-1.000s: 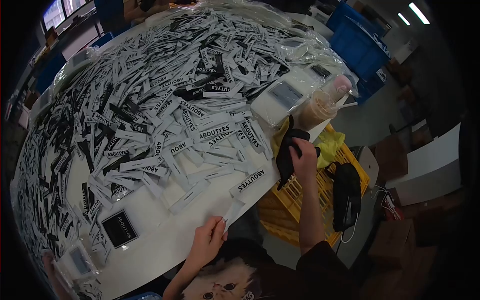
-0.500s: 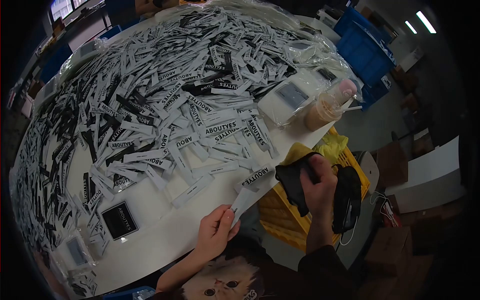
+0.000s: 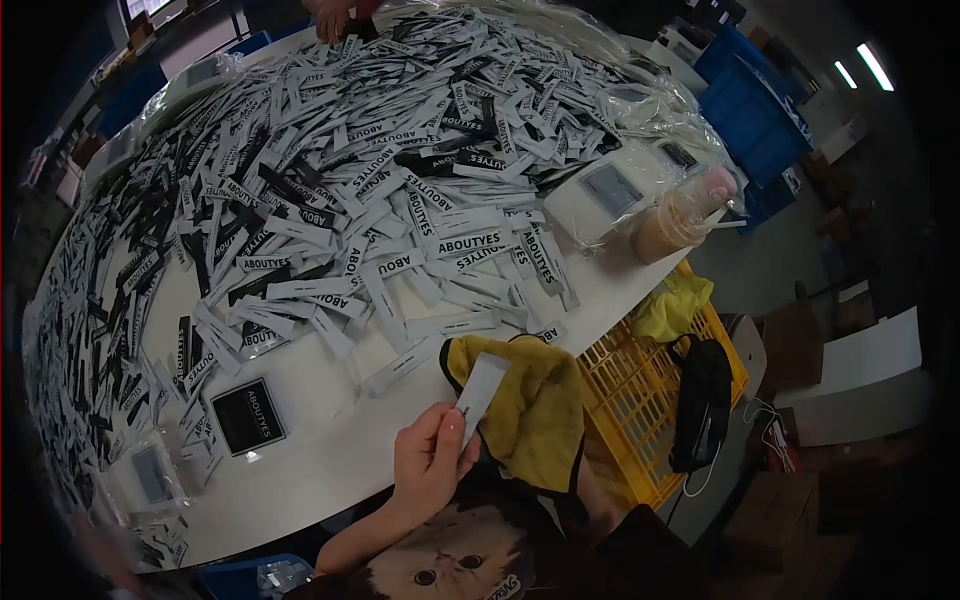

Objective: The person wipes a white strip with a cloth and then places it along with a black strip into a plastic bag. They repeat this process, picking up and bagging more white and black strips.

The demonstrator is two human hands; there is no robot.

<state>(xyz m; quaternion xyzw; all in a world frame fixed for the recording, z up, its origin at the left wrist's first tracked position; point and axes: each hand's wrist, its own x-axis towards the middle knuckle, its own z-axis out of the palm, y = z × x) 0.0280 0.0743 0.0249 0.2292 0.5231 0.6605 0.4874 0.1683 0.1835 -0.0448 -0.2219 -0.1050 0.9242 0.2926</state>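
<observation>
Pinched between thumb and fingers of my left hand (image 3: pixel 432 455) is a slim white packet (image 3: pixel 485 385), tilted up over the table's near edge. Just behind it hangs a yellow cloth (image 3: pixel 535 415) with a dark border, partly overlapped by the packet. The cloth drapes over my right hand, whose fingers are hidden; only the wrist and forearm (image 3: pixel 602 505) show below it. A heap of white and black packets (image 3: pixel 400 150) printed ABOUTYES covers much of the white table (image 3: pixel 300 495).
A black ABOUTYES box (image 3: pixel 248 417) lies near the front edge. To the right stand a drink cup (image 3: pixel 668 228), a yellow crate (image 3: pixel 640 400) with a black pouch (image 3: pixel 702 405), and blue bins (image 3: pixel 755 110). Another person's hand (image 3: pixel 330 18) is at the far side.
My right hand has brought the cloth leftward from above the crate to beside the packet, its yellow side now showing. My left hand keeps its packet. Another person's hand has appeared at the far edge.
</observation>
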